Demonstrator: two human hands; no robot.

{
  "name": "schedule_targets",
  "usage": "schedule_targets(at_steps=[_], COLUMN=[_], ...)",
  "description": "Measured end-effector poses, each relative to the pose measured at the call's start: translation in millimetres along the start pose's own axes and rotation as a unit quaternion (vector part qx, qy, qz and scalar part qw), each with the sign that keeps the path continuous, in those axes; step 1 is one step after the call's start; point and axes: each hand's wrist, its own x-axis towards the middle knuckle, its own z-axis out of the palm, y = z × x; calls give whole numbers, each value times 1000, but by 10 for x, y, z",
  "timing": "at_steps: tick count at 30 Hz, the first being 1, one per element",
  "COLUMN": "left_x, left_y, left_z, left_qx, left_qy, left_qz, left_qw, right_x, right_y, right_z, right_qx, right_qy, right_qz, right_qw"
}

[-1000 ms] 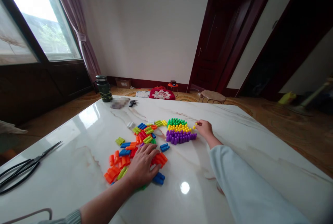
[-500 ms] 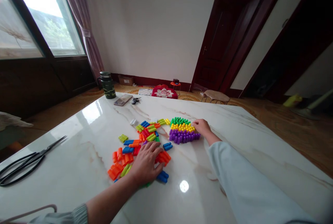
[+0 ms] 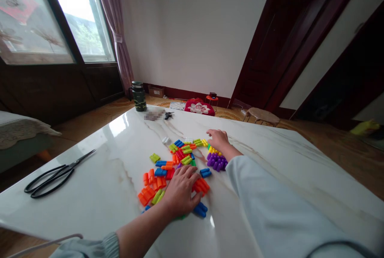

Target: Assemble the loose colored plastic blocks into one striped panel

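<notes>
My left hand (image 3: 181, 190) lies palm down, fingers spread, over a loose heap of coloured plastic building pieces. Orange pieces (image 3: 201, 186) show beside its thumb, and a blue piece (image 3: 200, 210) lies just below. My right hand (image 3: 219, 140) is over the sorted pieces, its fingers apart and pointing left, nothing visible between them. It covers most of the green group; yellow pieces (image 3: 214, 151) and purple pieces (image 3: 217, 163) stand in rows beneath and in front of it. Lime pieces (image 3: 198, 142) and a white piece (image 3: 188, 140) lie left of that hand.
Large black-handled scissors (image 3: 60, 174) lie at the left of the white marble-look table (image 3: 120, 158). At the back edge are a camouflage flask (image 3: 138, 97), a blurred-out flat object (image 3: 154, 114) and keys (image 3: 169, 115). A stool (image 3: 262, 116) stands beyond the table.
My right hand has moved from the right side of the sorted rows to over their green part, and its fingers have opened. My left hand stays on the heap. The view has turned left.
</notes>
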Motion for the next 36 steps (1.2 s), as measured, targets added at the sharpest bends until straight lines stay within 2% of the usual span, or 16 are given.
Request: schedule_targets(at_steps=[3, 7, 11, 14, 18, 21, 24, 26, 29, 33, 36], left_x=[-8, -3, 7, 7, -3, -9, -10, -10, -10, -7, -5], left_y=[0, -6, -10, -14, -26, -33, -35, -37, -35, -24, -16], left_z=[-4, -10, -16, -13, 16, 31, 29, 24, 18, 12, 5], left_qx=[-5, -10, -13, -18, -20, -18, -16, -14, -11, -9, -6], left_qy=[4, 2, 1, 3, 13, 22, 22, 18, 13, 17, 20], left_qz=[-4, -7, -12, -8, -4, 1, 6, 6, 6, 8, 7], left_qw=[1000, 1000, 1000, 1000, 1000, 1000, 1000, 1000, 1000, 1000, 1000], right_x=[118, 229, 273, 272, 229, 96, -153, -350, -611, -781, -801], right_y=[-258, -424, -479, -407, -30, 439, 919, 1176, 1423, 1547, 1570], right_z=[139, 264, 254, 126, -194, -433, -537, -500, -320, -26, 101], right_qx=[-101, -124, -125, -100, -10, 17, 9, -3, 19, 112, 153], right_qy=[-66, -103, -77, -34, 46, 89, 93, 72, 21, -22, -50], right_qz=[-30, -21, -3, 11, 35, 50, 101, 137, 156, 156, 144], right_qw=[992, 987, 989, 994, 998, 995, 990, 988, 987, 981, 976])
